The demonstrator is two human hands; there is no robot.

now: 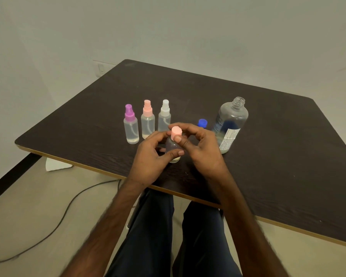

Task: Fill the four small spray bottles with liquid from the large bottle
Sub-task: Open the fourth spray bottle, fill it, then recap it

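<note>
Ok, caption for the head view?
Left hand holds small spray bottle, right hand grips its pink cap; large bottle stands open.

— What are we wearing?
— Dark navy trousers [154, 236], plain cloth, over both thighs.
— And our arms?
— Our left forearm [110, 214] and right forearm [246, 214] are bare and hairy to the wrists. Our left hand [148, 158] and right hand [205, 152] are bare, with short nails.

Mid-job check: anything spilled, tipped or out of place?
Nothing stands out. The large bottle stands upright, uncapped, its blue cap beside it on the table. The purple-topped bottle, pink-topped bottle and white-topped bottle stand upright in a row. The left hand holds the fourth bottle; the right hand pinches its pink top. No spill shows.
</note>
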